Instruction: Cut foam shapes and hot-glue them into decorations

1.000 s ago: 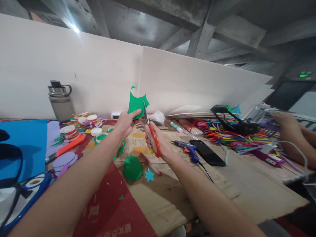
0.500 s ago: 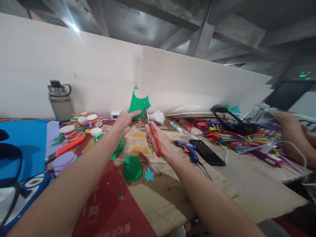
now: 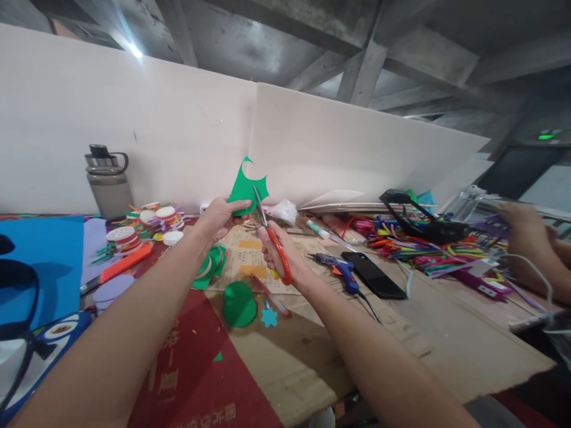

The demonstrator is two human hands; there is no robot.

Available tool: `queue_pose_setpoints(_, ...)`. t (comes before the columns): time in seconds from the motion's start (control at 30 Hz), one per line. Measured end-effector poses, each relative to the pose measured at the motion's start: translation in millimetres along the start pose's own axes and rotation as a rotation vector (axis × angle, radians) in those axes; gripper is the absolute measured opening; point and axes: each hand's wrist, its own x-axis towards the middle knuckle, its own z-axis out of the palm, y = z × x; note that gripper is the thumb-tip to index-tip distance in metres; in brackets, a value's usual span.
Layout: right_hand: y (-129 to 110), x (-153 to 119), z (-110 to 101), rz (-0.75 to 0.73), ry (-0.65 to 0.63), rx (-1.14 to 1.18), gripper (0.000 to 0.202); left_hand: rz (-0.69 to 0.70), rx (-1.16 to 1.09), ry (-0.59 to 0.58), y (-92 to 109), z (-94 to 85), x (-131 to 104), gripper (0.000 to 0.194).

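Note:
My left hand (image 3: 222, 219) pinches a green sheet (image 3: 243, 189) with curved cut-outs along its upper edge, held up above the table. Closed around the orange handles of a pair of scissors (image 3: 280, 254) is my right hand (image 3: 281, 246). The scissor blades point up and lie against the sheet's right part. Below the hands, green round pieces (image 3: 239, 304) rest on cardboard beside a blue flower-shaped piece (image 3: 269, 315) and a red pen (image 3: 272, 296). Green scraps (image 3: 213, 267) lie under my left forearm.
A blue glue gun (image 3: 342, 274) and a black phone (image 3: 373, 274) lie to the right, before colourful pipe cleaners (image 3: 419, 252). A grey bottle (image 3: 108, 184) stands at the back left, near an orange cutter (image 3: 127, 261). Another person's arm (image 3: 526, 244) is at far right.
My left hand has moved slightly left and the green sheet has shifted with it. The scissors have tilted left, their tips now farther over the sheet.

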Motion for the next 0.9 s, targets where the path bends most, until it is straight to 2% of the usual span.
queue_pose_setpoints(0.17,2,1,1,-0.018,0.023,0.003,0.048,-0.027,-0.005,-0.017,1,-3.4,1,0.028)
queue_pose_setpoints(0.23,0,-1,3,0.003,0.018,0.034,0.048,-0.029,-0.064,0.012,0,-1.1,1,0.025)
queue_pose_setpoints(0.37,-6,-3,8,0.021,0.028,0.123,0.044,-0.019,-0.346,0.111,-7,16.4,-2,0.024)
queue_pose_setpoints(0.47,-10,-6,10,-0.008,0.081,0.181,0.045,0.049,-0.448,0.092,-18,33.7,-6,0.031)
queue_pose_setpoints(0.53,-13,-8,11,-0.022,0.101,0.178,0.045,0.104,-0.417,0.081,-26,41.7,-7,0.036)
queue_pose_setpoints(0.63,-14,-10,14,-0.048,0.089,0.125,0.046,0.177,-0.376,0.209,-33,45.3,-7,0.036)
queue_pose_setpoints(0.73,-9,-8,15,-0.084,0.068,0.067,0.046,0.174,-0.369,0.317,-34,43.0,-4,0.03)
queue_pose_setpoints(0.9,1,1,9,-0.146,0.052,-0.005,0.047,0.149,-0.358,0.266,-35,43.6,-5,0.028)
